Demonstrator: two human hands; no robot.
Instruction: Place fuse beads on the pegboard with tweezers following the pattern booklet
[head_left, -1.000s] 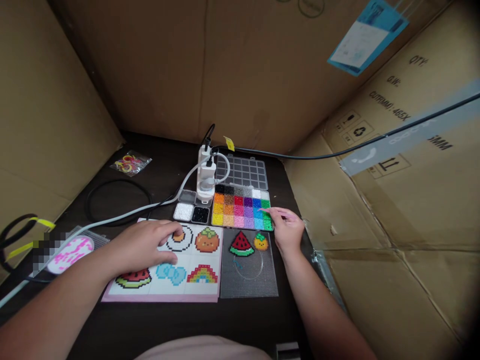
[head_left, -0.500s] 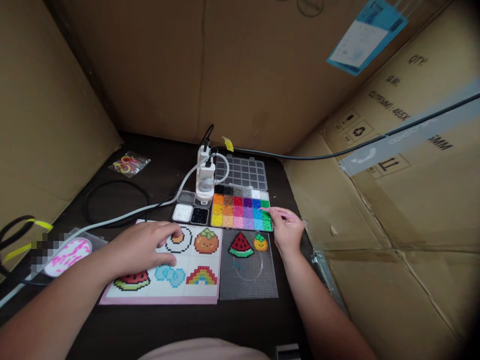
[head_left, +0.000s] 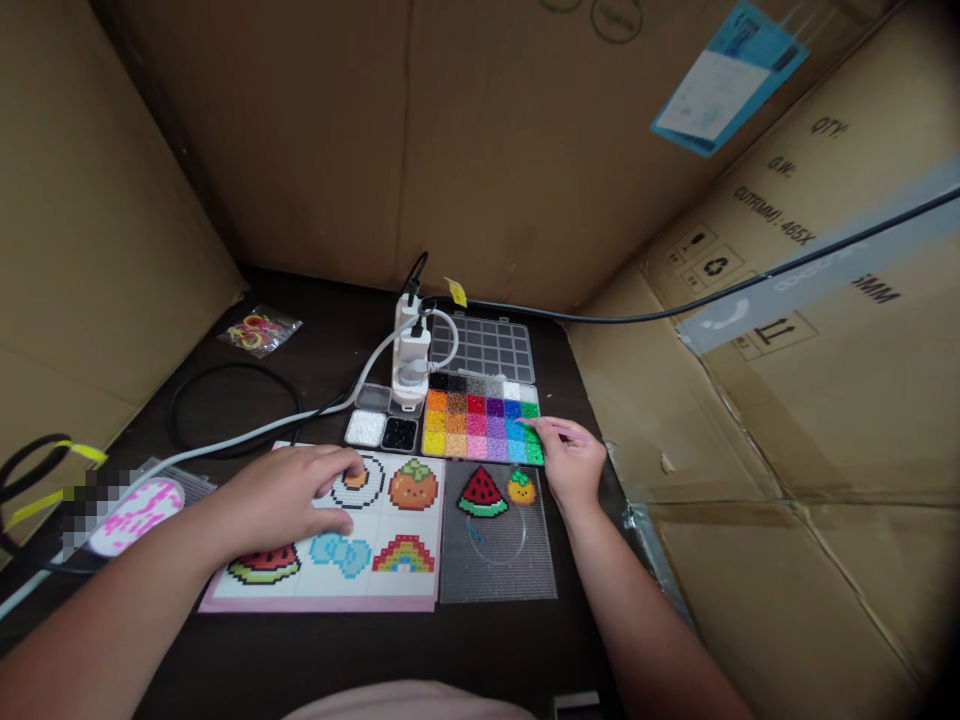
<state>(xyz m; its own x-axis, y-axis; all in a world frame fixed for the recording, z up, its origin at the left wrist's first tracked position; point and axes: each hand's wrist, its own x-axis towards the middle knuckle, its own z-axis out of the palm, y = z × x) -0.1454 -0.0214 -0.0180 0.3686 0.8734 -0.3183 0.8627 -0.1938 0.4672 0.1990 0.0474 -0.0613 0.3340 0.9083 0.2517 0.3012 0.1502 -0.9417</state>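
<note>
My left hand (head_left: 300, 497) rests with fingers apart on a pattern sheet (head_left: 352, 590) of pixel pictures, covering part of its left side. A fried egg, a persimmon, a bow, a rainbow and a watermelon slice show on it. My right hand (head_left: 574, 462) is closed on pink tweezers (head_left: 566, 431), whose tips reach the blue compartments of the bead box (head_left: 484, 420). Whether a bead is between the tips is too small to tell. Below the box lies a clear pegboard (head_left: 499, 580) bearing a bead watermelon slice (head_left: 483, 493), a small orange fruit (head_left: 521, 488) and a few blue beads (head_left: 474, 533).
A white power strip (head_left: 410, 350) with cables stands behind the small boxes of white beads (head_left: 367, 428) and black beads (head_left: 400, 433). The box's clear lid (head_left: 484, 347) lies behind it. A bag of coloured rings (head_left: 260, 330) sits back left. Cardboard walls (head_left: 300, 130) surround the table.
The view has shifted slightly. My right hand and the tweezers stay at the blue compartments with only a slight movement; my left hand keeps its place on the sheet.
</note>
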